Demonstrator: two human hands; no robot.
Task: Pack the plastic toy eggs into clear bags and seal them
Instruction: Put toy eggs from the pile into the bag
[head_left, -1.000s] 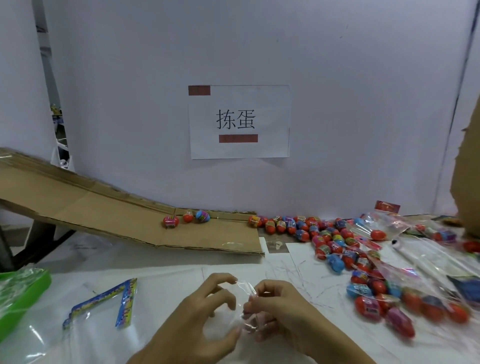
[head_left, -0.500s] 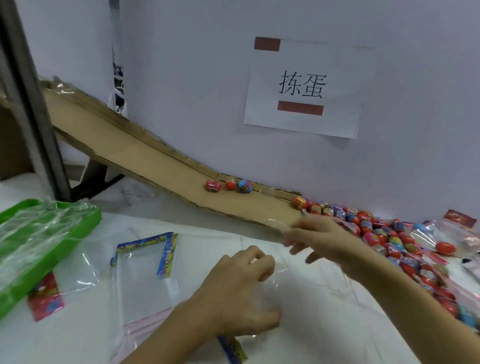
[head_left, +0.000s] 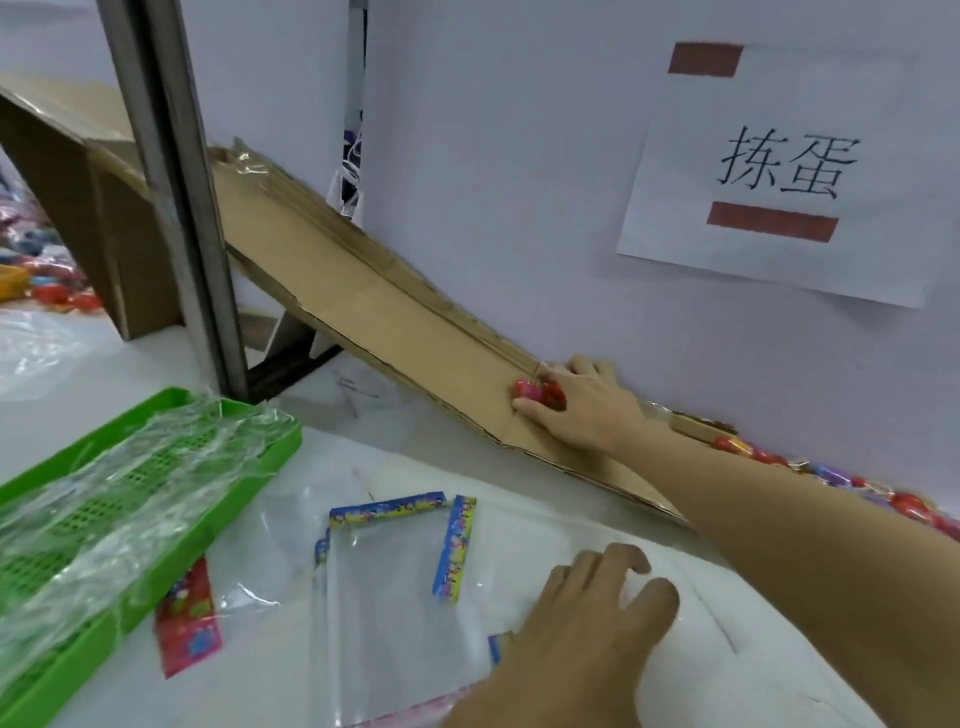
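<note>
A white table (head_left: 332, 457) fills the lower frame, and a long cardboard ramp (head_left: 395, 312) slopes from upper left down to centre right. A green tray (head_left: 249, 457) draped in plastic film sits at lower left. At bottom centre the left hand (head_left: 587, 639) presses loosely curled fingers on a clear bag (head_left: 395, 587) with colourful edging. At centre right the right hand (head_left: 582, 405) curls around a red toy egg (head_left: 535, 392) on the ramp. More eggs (head_left: 904, 504) line the wall at right.
</note>
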